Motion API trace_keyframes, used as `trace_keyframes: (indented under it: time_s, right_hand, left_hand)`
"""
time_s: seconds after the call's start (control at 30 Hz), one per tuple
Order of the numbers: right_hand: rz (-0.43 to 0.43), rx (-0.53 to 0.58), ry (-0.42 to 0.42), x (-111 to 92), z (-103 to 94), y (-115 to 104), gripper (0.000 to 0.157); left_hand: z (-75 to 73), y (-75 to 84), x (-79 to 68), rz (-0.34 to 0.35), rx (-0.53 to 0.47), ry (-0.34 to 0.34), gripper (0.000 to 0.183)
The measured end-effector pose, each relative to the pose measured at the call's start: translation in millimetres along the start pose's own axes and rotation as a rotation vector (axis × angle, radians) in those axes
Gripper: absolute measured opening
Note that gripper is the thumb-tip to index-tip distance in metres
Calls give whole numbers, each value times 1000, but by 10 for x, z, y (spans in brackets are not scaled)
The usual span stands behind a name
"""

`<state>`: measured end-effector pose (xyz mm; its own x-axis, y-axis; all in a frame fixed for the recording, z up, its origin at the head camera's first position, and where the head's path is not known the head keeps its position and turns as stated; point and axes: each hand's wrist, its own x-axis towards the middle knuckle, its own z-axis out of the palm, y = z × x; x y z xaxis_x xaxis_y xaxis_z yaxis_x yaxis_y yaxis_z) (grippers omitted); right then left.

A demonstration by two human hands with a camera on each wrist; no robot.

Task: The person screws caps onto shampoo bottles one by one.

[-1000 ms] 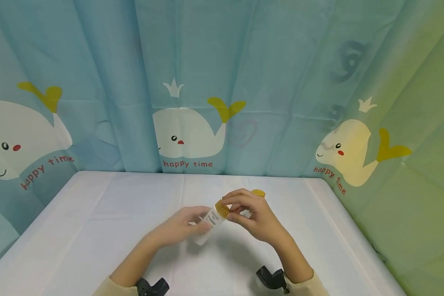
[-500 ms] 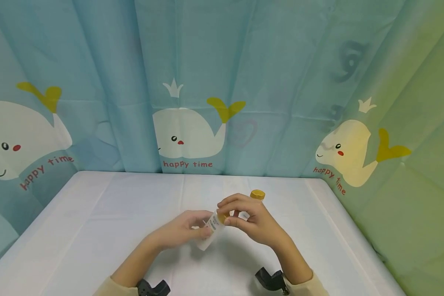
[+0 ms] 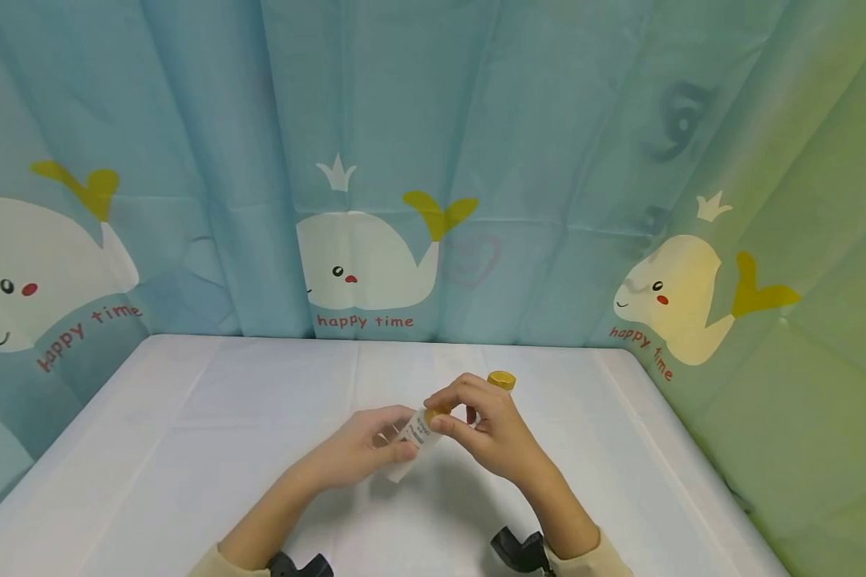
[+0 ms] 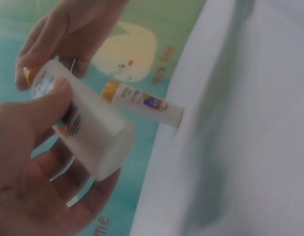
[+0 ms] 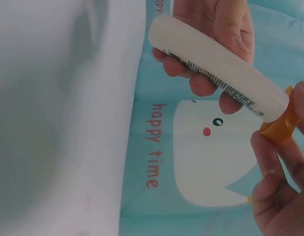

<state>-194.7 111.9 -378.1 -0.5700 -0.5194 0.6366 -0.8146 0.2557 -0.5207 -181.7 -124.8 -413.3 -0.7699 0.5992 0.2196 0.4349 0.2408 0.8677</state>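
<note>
A white bottle (image 3: 413, 437) with printed text is tilted above the table, its yellow-orange cap (image 5: 278, 129) up and to the right. My left hand (image 3: 357, 449) grips the bottle's body, thumb across the label in the left wrist view. My right hand (image 3: 492, 429) pinches the cap between thumb and fingers; the cap is on the bottle's end, partly hidden by the fingertips. Just behind my right hand stands a second white bottle (image 4: 142, 104) with a yellow cap (image 3: 502, 380); in the head view its body is mostly hidden by that hand.
A white-covered table (image 3: 209, 449) lies under both hands. A blue-green curtain (image 3: 548, 160) with whale prints hangs along its far edge and right side. Black camera mounts (image 3: 521, 550) sit at the wrists.
The held bottle and my right hand have come down slightly, so more of the second bottle's cap shows. My right fingers have shifted round the cap. The left hand keeps its grip.
</note>
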Motion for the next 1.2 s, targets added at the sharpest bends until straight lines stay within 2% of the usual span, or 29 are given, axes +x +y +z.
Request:
trace_keyframes:
  time_s: [0.13, 0.3, 0.5, 0.7, 0.83, 0.9, 1.0, 1.1, 1.2]
  right_hand:
    - [57, -17, 13, -9, 0, -12, 15]
    - [96, -12, 34, -14, 6, -14, 11]
    - [232, -19, 12, -26, 12, -19, 10]
    - [354, -49, 10, -25, 20, -60, 14]
    - [385, -63, 44, -22, 46, -60, 15]
    - [374, -59, 63, -24, 65, -43, 13]
    - [350, -29, 81, -33, 103, -3, 13]
    - [370, 13, 66, -50, 149, 43, 26]
    - [437, 69, 8, -77, 206, 89, 38]
  left_hand:
    - [31, 9, 14, -9, 64, 45, 25]
    - [75, 43, 29, -29, 153, 100, 28]
    - [139, 86, 2, -50, 350, 182, 31]
    - [201, 130, -13, 28, 604, 250, 34]
    - [235, 128, -5, 78, 689, 300, 35]
    - [251, 123, 2, 62, 682, 324, 35]
    - [263, 114, 18, -28, 594, 365, 32]
    - [258, 73, 39, -149, 453, 413, 31]
    - [228, 2, 67, -188, 330, 440, 30]
